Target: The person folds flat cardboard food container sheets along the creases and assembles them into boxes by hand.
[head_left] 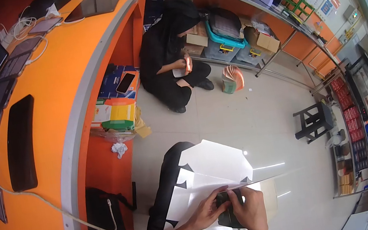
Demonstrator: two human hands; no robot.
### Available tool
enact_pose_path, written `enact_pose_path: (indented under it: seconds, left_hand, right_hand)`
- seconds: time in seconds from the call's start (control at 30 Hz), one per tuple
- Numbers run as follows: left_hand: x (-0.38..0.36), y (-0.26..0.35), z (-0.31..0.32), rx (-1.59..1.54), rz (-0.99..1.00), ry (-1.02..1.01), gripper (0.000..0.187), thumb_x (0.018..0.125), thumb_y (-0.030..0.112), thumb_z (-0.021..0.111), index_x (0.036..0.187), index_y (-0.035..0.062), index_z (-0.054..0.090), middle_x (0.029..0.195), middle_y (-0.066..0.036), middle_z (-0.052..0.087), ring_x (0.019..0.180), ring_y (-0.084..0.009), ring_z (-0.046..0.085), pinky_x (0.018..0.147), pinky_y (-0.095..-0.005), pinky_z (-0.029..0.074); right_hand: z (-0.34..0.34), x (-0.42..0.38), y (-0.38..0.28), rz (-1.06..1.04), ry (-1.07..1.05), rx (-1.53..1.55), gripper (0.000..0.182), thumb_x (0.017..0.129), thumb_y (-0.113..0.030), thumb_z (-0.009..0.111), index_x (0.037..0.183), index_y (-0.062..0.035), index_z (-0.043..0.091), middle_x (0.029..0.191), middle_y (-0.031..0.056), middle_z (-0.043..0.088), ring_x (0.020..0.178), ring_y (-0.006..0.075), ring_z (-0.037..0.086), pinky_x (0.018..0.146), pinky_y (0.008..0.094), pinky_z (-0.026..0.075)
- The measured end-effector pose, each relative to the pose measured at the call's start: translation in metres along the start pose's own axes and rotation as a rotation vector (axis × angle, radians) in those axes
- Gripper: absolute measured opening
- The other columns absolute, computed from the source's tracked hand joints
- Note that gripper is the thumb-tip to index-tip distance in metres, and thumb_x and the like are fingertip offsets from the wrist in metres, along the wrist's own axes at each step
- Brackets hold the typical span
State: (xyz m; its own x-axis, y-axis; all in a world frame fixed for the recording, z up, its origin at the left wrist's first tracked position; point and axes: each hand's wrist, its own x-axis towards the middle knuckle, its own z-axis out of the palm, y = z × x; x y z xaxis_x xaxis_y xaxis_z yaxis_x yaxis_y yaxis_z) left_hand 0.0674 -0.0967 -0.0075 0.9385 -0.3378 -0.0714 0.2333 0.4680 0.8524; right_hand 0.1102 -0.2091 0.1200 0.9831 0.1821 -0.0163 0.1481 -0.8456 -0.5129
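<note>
A large white die-cut sheet (213, 161) with dark notches along its edges lies across my lap. Over it, my left hand (211, 211) and my right hand (250, 208) come together, fingers closed on a thin sheet (264, 180) seen nearly edge-on and reaching out to the right. A dark panel (229, 216) shows between the two hands, below the fingertips; I cannot tell whether it belongs to the thin sheet. Both thumbs press close to each other near the sheet's edge.
On the left, an orange counter (58, 53) carries several phones and cables. A person in black (167, 57) sits on the floor holding orange-and-white pieces, beside a fanned stack of folded pieces (233, 79). A black stool (313, 121) stands right, near stocked shelves (351, 122).
</note>
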Motion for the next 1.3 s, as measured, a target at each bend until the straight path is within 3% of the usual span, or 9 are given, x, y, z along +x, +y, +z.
enact_pose_path:
  seconds: [0.1,0.17,0.3,0.4,0.53,0.67,0.9,1.07,1.3]
  left_hand:
    - [0.003,-0.002,0.0,-0.042,0.059,0.069,0.049,0.101,0.01,0.053,0.146,0.0028,0.034,0.12,-0.008,0.055,0.098,-0.0108,0.059,0.081,-0.0258,0.05]
    - [0.002,0.006,-0.008,-0.024,-0.104,0.069,0.05,0.101,0.012,0.055,0.146,0.0049,0.033,0.117,-0.008,0.061,0.1,-0.0101,0.061,0.081,-0.0231,0.052]
    - [0.003,-0.003,-0.007,0.004,-0.123,0.155,0.052,0.101,0.022,0.058,0.145,0.0049,0.035,0.111,-0.004,0.061,0.084,-0.0054,0.06,0.059,-0.0192,0.045]
    - [0.004,-0.006,-0.008,0.042,-0.175,0.14,0.056,0.101,0.025,0.057,0.147,0.005,0.032,0.117,-0.004,0.058,0.092,-0.0079,0.06,0.066,-0.0218,0.05]
    - [0.005,0.001,-0.002,0.016,-0.217,0.18,0.054,0.102,0.027,0.056,0.145,0.0057,0.032,0.12,-0.004,0.053,0.098,-0.0085,0.058,0.077,-0.024,0.052]
    - [0.005,0.001,0.003,-0.052,-0.21,0.179,0.048,0.103,0.029,0.052,0.142,0.0068,0.035,0.115,-0.003,0.053,0.096,-0.0078,0.056,0.076,-0.0236,0.052]
    - [0.006,-0.02,-0.001,-0.146,-0.194,0.185,0.045,0.104,0.031,0.05,0.139,0.006,0.037,0.123,-0.006,0.049,0.103,-0.0103,0.056,0.075,-0.0248,0.053]
    - [0.006,-0.024,-0.004,-0.161,-0.288,0.205,0.06,0.101,0.041,0.053,0.145,0.0065,0.033,0.126,-0.005,0.048,0.106,-0.0127,0.053,0.082,-0.0335,0.053]
    - [0.004,-0.015,0.005,-0.11,-0.203,0.167,0.048,0.106,0.033,0.044,0.145,0.0083,0.033,0.122,-0.005,0.05,0.103,-0.0111,0.055,0.08,-0.0282,0.055]
  right_hand:
    - [-0.015,-0.005,-0.007,0.08,-0.077,0.121,0.021,0.084,-0.013,0.072,0.09,0.0071,0.069,0.076,0.022,0.068,0.063,0.0359,0.067,0.059,0.0373,0.053]
    - [-0.015,-0.02,0.011,0.137,-0.123,0.239,0.034,0.083,-0.024,0.076,0.105,0.001,0.07,0.084,0.0163,0.071,0.065,0.0277,0.069,0.056,0.0355,0.054]
    - [-0.029,-0.045,0.016,0.034,-0.162,0.046,0.03,0.08,-0.024,0.077,0.101,-0.0033,0.071,0.083,0.0144,0.07,0.068,0.0271,0.068,0.058,0.0367,0.053]
    - [-0.013,-0.053,0.013,-0.055,-0.063,-0.08,0.012,0.078,-0.012,0.07,0.083,-0.0027,0.063,0.072,0.0115,0.064,0.061,0.0304,0.061,0.057,0.0411,0.046]
    - [0.005,-0.056,0.022,-0.15,0.101,-0.166,0.01,0.077,-0.008,0.067,0.08,-0.0034,0.058,0.063,0.0087,0.056,0.055,0.0276,0.056,0.052,0.0387,0.041]
    - [0.009,-0.059,0.027,-0.157,0.191,-0.142,0.01,0.077,-0.008,0.067,0.079,-0.0039,0.058,0.063,0.0084,0.057,0.055,0.0267,0.056,0.052,0.0376,0.039]
    - [0.007,-0.064,0.024,-0.152,0.165,-0.141,0.009,0.077,-0.007,0.066,0.079,-0.005,0.058,0.063,0.0066,0.057,0.057,0.0248,0.057,0.053,0.0378,0.039]
    - [0.003,-0.065,0.022,-0.163,0.162,-0.154,0.008,0.077,-0.007,0.065,0.08,-0.006,0.058,0.062,0.0048,0.055,0.057,0.0238,0.056,0.053,0.0374,0.039]
    - [0.008,-0.066,0.026,-0.113,0.186,-0.148,0.01,0.078,-0.007,0.067,0.078,-0.0057,0.057,0.062,0.0026,0.055,0.057,0.021,0.056,0.052,0.035,0.039]
